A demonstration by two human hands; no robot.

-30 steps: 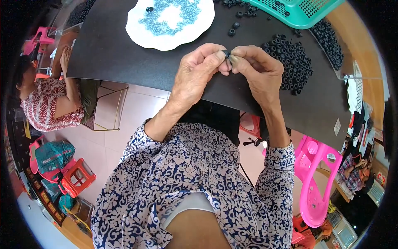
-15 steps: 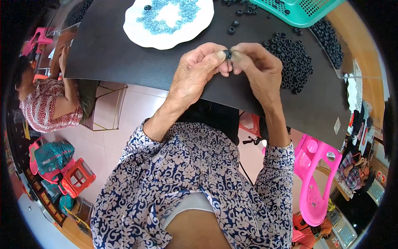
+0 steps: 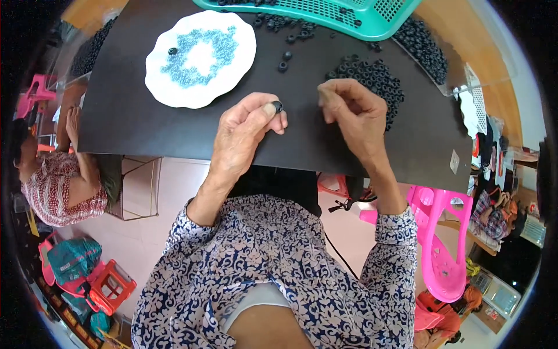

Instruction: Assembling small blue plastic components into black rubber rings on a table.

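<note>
— Two hands over the black tabletop (image 3: pixel 174 128), then. What is in the left hand (image 3: pixel 244 136)?

— One small black ring (image 3: pixel 277 107), pinched at the tips of thumb and forefinger, the other fingers curled under. It sits at about 1 o'clock from that hand's middle, just above the table.

— And the right hand (image 3: pixel 354 113)?

— Apart from the left, fingers bent and thumb pressed to the forefinger tip. Whether anything is between them, I cannot tell. At its 12 o'clock, touching the knuckles, lies a heap of black rings (image 3: pixel 369 78).

— What else is on the table?

— At 10 o'clock from the left hand, a white wavy-edged plate (image 3: pixel 168 87) with small blue beads (image 3: pixel 200 55) in a ring shape and one black ring on it. At 12 o'clock, the teal basket (image 3: pixel 325 14), a few loose rings strewn below its rim. Another person sits at 9 o'clock, beside the table's edge.
</note>
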